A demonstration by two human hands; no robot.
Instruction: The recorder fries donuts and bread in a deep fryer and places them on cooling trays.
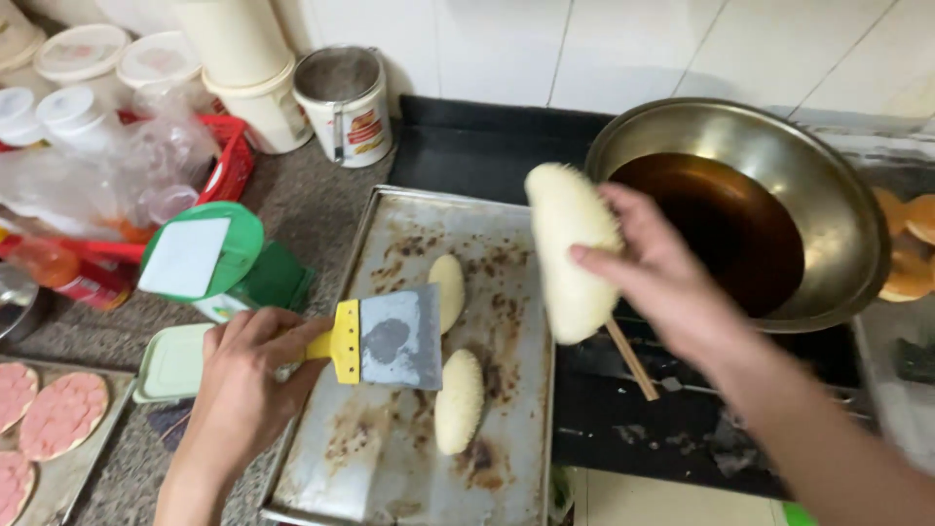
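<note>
right hand (672, 282) gripping breaded piece (573, 248), left hand (243, 385) holding scraper (385, 339)

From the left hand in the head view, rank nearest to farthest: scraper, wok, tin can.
1. Scraper: held in the left hand, over the tray.
2. Tin can: up at the back wall.
3. Wok: far right, on the stove.
</note>
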